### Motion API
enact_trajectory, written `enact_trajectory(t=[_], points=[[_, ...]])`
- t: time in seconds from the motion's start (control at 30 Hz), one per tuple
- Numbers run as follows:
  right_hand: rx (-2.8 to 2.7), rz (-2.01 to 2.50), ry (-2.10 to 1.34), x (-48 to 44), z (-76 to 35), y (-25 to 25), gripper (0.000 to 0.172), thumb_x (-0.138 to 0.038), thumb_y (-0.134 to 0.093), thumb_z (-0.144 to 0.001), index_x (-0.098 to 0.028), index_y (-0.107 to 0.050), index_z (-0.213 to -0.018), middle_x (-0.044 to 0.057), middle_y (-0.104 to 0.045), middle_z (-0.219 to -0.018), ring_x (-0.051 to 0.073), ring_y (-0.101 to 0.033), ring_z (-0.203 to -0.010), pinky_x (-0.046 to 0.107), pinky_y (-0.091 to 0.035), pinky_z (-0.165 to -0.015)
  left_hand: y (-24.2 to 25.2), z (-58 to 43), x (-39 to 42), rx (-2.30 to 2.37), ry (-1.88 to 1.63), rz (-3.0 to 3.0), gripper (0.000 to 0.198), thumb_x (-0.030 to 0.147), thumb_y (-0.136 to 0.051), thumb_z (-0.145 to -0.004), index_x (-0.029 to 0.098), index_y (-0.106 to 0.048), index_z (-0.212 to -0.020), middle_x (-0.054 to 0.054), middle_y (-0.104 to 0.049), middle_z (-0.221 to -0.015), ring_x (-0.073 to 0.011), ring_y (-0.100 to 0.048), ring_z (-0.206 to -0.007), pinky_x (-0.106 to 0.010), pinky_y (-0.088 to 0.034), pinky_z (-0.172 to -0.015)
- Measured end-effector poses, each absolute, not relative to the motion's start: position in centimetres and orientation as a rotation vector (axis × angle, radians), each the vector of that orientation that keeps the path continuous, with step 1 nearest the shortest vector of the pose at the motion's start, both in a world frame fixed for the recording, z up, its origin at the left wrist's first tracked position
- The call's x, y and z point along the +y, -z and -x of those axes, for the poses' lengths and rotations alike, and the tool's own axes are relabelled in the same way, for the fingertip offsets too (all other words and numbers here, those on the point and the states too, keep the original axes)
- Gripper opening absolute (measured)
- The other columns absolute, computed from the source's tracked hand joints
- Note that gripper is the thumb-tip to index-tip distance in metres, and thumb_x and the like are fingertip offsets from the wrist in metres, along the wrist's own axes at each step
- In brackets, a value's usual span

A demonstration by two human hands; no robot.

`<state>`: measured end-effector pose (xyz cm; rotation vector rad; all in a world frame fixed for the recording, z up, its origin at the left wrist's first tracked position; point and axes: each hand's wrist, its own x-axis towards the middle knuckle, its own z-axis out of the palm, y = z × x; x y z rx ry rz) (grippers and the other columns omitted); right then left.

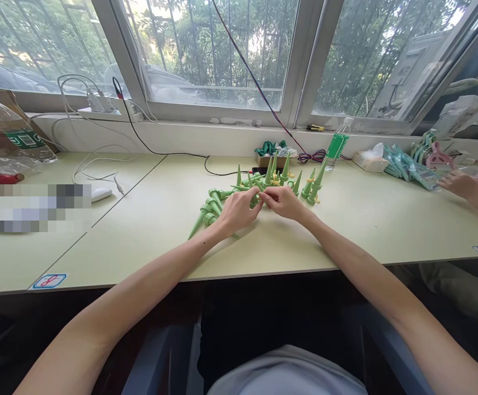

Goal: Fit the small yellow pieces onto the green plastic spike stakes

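My left hand (241, 208) and my right hand (280, 202) meet above the table, fingertips pinched close together. Between them sits part of a green piece, mostly covered by the fingers; I cannot make out its exact shape. Several green plastic plant watering spikes (211, 206) lie in a pile beside my left hand. Behind and right of my hands, other green spikes (316, 187) stand point up on their wide ends, some with small yellow valves (313, 201).
A green-labelled bottle (337, 144), a tissue box (369, 159) and a small box with green items (277, 156) line the back. Teal packets (409, 166) lie right, near another person's hand (461, 184). Cables (99, 174) and a large bottle (19, 131) are at left.
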<state>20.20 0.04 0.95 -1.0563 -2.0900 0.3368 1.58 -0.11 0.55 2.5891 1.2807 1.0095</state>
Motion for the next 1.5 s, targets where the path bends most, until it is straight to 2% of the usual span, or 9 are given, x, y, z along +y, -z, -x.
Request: enact_trajectory(t=[0.77, 1.07, 1.5], points=[[-2.127, 1.071, -0.342, 0.21, -20.37, -0.83, 0.052, -0.052, -0.046, -0.098, -0.017, -0.05, -0.059, -0.001, -0.049, -0.052, 0.01, -0.037, -0.053, 0.026, -0.029, -0.054, -0.79, -1.5, -0.34, 1.244, -0.916, -2.594, 0.023, 0.036, -0.053, -0.092, 0.02, -0.065, -0.101, -0.002, -0.063, -0.068, -0.0162, -0.054, -0.058, -0.028, -0.035, -0.057], [-2.162, 1.07, -0.338, 0.26, -20.39, -0.83, 0.05, -0.045, -0.047, -0.098, -0.017, -0.051, -0.057, -0.001, -0.05, -0.051, 0.01, -0.038, -0.053, 0.026, -0.029, -0.055, -0.48, -1.47, -0.12, 1.258, -0.879, -2.595, 0.022, 0.038, -0.052, -0.091, 0.021, -0.064, -0.096, -0.002, -0.065, -0.068, -0.017, -0.055, -0.058, -0.028, -0.033, -0.055], [-2.2, 1.083, -0.344, 0.45, -20.67, -0.53, 0.046, -0.041, -0.047, -0.098, -0.017, -0.052, -0.059, -0.001, -0.049, -0.051, 0.01, -0.038, -0.053, 0.027, -0.028, -0.055, -0.37, -1.42, 0.04, 1.218, -0.836, -2.587, 0.02, 0.038, -0.053, -0.09, 0.02, -0.063, -0.093, -0.003, -0.067, -0.072, -0.0189, -0.06, -0.063, -0.029, -0.038, -0.057]])
